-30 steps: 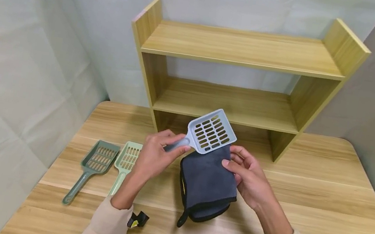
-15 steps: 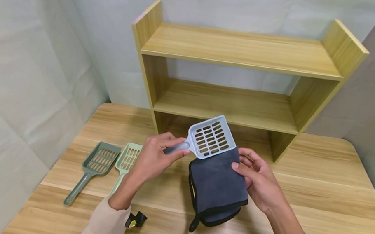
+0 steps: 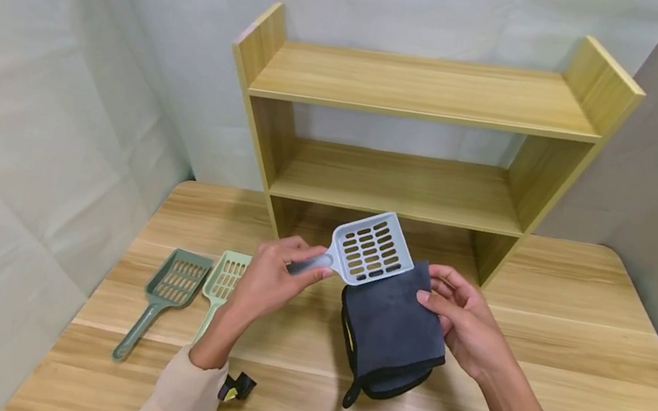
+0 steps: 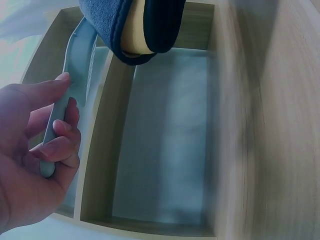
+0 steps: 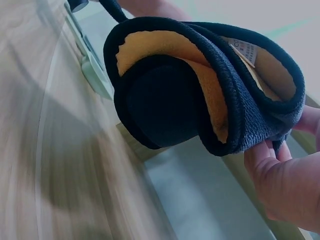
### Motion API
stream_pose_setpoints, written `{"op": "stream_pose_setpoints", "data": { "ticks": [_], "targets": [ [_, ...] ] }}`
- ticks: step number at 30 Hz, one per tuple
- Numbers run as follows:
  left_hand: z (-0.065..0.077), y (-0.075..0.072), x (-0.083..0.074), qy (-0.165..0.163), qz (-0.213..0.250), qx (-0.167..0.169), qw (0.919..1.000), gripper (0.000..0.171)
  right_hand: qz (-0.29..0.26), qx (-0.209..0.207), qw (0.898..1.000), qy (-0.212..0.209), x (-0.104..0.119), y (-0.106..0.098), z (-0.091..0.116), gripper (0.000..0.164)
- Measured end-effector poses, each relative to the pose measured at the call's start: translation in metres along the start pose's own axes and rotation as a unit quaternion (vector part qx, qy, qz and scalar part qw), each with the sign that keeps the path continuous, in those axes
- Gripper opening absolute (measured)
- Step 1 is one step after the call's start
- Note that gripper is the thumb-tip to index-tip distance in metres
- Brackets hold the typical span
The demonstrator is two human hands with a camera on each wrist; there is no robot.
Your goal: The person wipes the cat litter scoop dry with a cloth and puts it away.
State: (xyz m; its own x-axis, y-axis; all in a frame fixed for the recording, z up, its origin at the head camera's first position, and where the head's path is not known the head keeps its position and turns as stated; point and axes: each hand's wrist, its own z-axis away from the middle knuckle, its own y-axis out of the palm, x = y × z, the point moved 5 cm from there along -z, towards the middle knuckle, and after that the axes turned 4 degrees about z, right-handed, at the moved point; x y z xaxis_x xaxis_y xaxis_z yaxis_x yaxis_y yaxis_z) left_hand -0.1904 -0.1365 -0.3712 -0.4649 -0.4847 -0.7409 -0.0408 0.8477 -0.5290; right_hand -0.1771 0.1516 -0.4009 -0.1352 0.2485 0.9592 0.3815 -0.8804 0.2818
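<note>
My left hand (image 3: 272,280) holds a light blue-grey slotted litter scoop (image 3: 341,259) by its handle, blade pointing up and to the right. In the left wrist view the fingers curl round the handle (image 4: 56,125). With thumb and fingers, my right hand (image 3: 469,329) pinches the upper right edge of a folded dark grey cloth (image 3: 396,328). Black edging and a hanging loop finish the cloth; a yellow inner side and a small white label (image 5: 244,52) show in the right wrist view. The scoop's lower edge overlaps the cloth's top in the head view.
A dark green scoop (image 3: 156,303) and a pale green scoop (image 3: 217,288) lie on the wooden table (image 3: 586,398) at the left, the pale one partly behind my left forearm. A wooden shelf unit (image 3: 428,94) stands at the back, before draped pale sheeting.
My right hand and the cloth have shifted right and slightly toward me. The scoop has come down a little, its blade still against the cloth's top edge in the head view.
</note>
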Motion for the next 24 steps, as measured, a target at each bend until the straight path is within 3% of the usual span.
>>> {"op": "stream_pose_setpoints", "data": {
  "ticks": [16,24],
  "targets": [
    [-0.003,0.003,-0.006,-0.010,0.012,-0.040,0.9991,0.038,0.002,-0.041,0.999,0.030,-0.008,0.030,-0.010,0.029],
    [-0.002,0.002,-0.007,-0.005,0.005,-0.040,0.9992,0.037,-0.004,-0.001,1.000,0.014,-0.008,0.029,-0.008,0.030]
  ]
}}
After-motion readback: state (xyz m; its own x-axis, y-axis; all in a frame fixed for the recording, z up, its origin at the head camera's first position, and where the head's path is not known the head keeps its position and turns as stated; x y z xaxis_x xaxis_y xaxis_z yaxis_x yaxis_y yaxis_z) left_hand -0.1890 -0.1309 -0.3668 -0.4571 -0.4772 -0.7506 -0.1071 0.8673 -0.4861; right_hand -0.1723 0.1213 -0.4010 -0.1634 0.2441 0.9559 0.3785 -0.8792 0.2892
